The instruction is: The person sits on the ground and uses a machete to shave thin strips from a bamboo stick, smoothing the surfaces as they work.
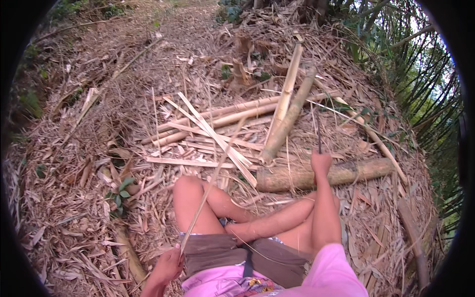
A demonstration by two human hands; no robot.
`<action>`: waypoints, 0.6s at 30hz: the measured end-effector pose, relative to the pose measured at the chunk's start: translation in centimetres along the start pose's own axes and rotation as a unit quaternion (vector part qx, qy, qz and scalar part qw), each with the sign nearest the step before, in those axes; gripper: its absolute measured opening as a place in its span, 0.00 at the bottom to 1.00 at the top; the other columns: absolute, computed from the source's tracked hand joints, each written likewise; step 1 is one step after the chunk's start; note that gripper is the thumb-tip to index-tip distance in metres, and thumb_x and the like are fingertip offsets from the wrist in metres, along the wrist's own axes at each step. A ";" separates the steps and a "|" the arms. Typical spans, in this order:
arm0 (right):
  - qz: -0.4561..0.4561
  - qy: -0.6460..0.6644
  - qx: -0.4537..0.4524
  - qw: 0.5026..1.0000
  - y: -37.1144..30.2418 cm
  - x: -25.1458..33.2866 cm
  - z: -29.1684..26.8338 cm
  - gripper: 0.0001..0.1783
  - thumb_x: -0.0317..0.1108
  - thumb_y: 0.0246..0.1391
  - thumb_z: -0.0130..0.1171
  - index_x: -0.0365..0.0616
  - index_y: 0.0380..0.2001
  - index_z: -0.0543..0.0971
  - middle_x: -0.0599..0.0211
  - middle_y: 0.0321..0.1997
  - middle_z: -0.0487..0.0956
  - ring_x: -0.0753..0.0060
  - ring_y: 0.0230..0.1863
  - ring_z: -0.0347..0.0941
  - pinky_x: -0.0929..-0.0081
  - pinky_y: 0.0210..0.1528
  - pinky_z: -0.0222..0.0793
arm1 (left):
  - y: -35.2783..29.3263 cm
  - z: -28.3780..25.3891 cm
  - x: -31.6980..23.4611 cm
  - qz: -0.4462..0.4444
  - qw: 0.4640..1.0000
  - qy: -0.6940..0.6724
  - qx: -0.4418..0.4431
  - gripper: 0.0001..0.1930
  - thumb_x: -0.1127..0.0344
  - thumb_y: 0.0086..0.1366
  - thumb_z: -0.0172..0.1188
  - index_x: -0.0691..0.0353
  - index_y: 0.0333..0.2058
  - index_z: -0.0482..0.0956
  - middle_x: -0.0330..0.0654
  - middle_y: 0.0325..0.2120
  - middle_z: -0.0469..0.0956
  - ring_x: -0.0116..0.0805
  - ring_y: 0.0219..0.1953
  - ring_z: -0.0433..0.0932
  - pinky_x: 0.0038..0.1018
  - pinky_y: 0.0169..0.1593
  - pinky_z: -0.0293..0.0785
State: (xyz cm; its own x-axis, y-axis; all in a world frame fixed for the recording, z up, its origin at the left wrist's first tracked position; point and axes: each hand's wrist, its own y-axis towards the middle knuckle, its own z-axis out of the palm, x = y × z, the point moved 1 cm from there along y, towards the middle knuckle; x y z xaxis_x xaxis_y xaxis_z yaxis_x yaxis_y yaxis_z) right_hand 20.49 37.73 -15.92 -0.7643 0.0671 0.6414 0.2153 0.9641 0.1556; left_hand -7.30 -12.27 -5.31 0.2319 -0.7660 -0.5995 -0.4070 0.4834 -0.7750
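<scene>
Fingers of my left hand (168, 266) are closed around the lower end of a long thin bamboo strip (210, 185), which runs up and to the right from them, crossing over my bent knee and reaching toward the pile ahead. Fingers of my right hand (321, 163) are wrapped tight on the handle of a dark knife (319, 141), its narrow blade pointing straight up away from them. Just below and right of those fingers lies a thick bamboo log (341, 173) across the ground, touching my leg side. Beyond both hands, up and between them, I see a heap of split bamboo slats (208, 133) with two longer bamboo poles (289, 109) leaning over it. Dry leaf litter (74, 163) covers the ground left of my left fingers.
</scene>
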 end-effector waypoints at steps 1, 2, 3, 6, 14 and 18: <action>0.010 0.034 0.002 0.999 -1.1 -0.5 0.7 0.19 0.44 0.51 0.59 0.34 0.28 0.82 0.45 0.26 0.81 0.40 0.34 0.79 0.51 0.40 0.72 | 0.1 0.3 -0.4 0.005 0.999 -0.034 0.019 0.27 0.44 0.76 0.36 0.56 0.23 0.65 0.29 0.10 0.56 0.23 0.09 0.53 0.24 0.14 0.51; 0.001 0.048 0.020 0.999 -2.3 -0.2 0.8 0.19 0.43 0.51 0.59 0.33 0.28 0.82 0.45 0.26 0.81 0.40 0.33 0.79 0.52 0.39 0.72 | 0.8 0.5 -0.9 0.004 0.997 -0.066 0.040 0.27 0.43 0.76 0.36 0.55 0.23 0.64 0.29 0.10 0.55 0.22 0.09 0.52 0.24 0.13 0.49; -0.006 0.062 0.036 0.997 -3.4 -0.1 0.6 0.19 0.42 0.51 0.59 0.33 0.28 0.82 0.45 0.25 0.81 0.40 0.32 0.79 0.53 0.37 0.72 | 1.6 0.9 -1.6 0.004 0.993 -0.097 0.062 0.27 0.42 0.76 0.36 0.55 0.23 0.62 0.29 0.10 0.54 0.22 0.09 0.51 0.23 0.12 0.48; -0.025 0.100 0.114 0.988 -9.1 0.8 0.0 0.18 0.41 0.51 0.60 0.33 0.29 0.82 0.45 0.25 0.80 0.43 0.28 0.78 0.57 0.34 0.71 | 3.4 3.3 -3.5 -0.019 0.939 -0.261 0.221 0.24 0.42 0.75 0.38 0.53 0.25 0.62 0.28 0.10 0.54 0.19 0.08 0.51 0.19 0.11 0.47; -0.395 0.164 0.156 0.890 -22.3 8.2 -6.6 0.09 0.37 0.42 0.66 0.42 0.24 0.82 0.59 0.20 0.80 0.56 0.21 0.78 0.64 0.26 0.73 | 5.3 9.1 -8.7 0.017 0.904 -0.218 0.367 0.12 0.61 0.73 0.53 0.55 0.29 0.66 0.28 0.11 0.57 0.16 0.09 0.53 0.17 0.11 0.47; -0.450 0.134 0.156 0.869 -23.1 9.7 -8.2 0.09 0.40 0.40 0.66 0.47 0.21 0.80 0.62 0.18 0.78 0.58 0.20 0.78 0.64 0.25 0.73 | 5.0 10.9 -9.5 -0.007 0.897 -0.217 0.385 0.09 0.62 0.73 0.51 0.55 0.32 0.70 0.27 0.12 0.56 0.15 0.10 0.52 0.16 0.12 0.45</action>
State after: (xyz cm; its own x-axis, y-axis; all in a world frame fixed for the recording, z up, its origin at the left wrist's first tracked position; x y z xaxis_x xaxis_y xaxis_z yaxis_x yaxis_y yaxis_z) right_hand 13.07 13.98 -7.17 -0.3600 -0.7719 0.5240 -0.6040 0.6209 0.4997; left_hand -1.92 2.10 -5.66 0.6224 -0.6184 -0.4798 0.2915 0.7521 -0.5911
